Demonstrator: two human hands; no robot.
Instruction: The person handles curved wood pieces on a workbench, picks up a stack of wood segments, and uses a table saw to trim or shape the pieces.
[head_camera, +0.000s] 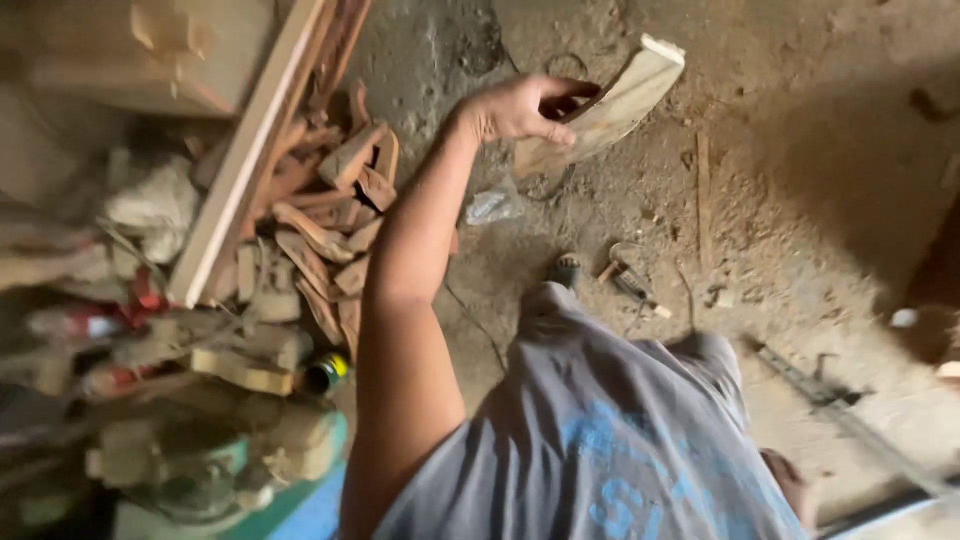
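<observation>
My left hand (520, 105) reaches forward over the dirt floor and grips one end of a pale, curved piece of cut wood (610, 105). The piece points up and to the right, held clear of the ground. Just left of the hand lies a heap of reddish-brown wood offcuts (335, 230). Only a sliver of skin from my right arm or hand (790, 485) shows by my hip at the lower right, behind my grey shirt. Its fingers are hidden.
A long pale plank (245, 160) leans diagonally over the scrap heap. Blurred clutter and a green machine (210, 460) fill the left side. A small can (328, 372), a crumpled plastic scrap (492, 207), my sandalled foot (565, 270) and a metal bar (850, 415) lie on the dusty floor.
</observation>
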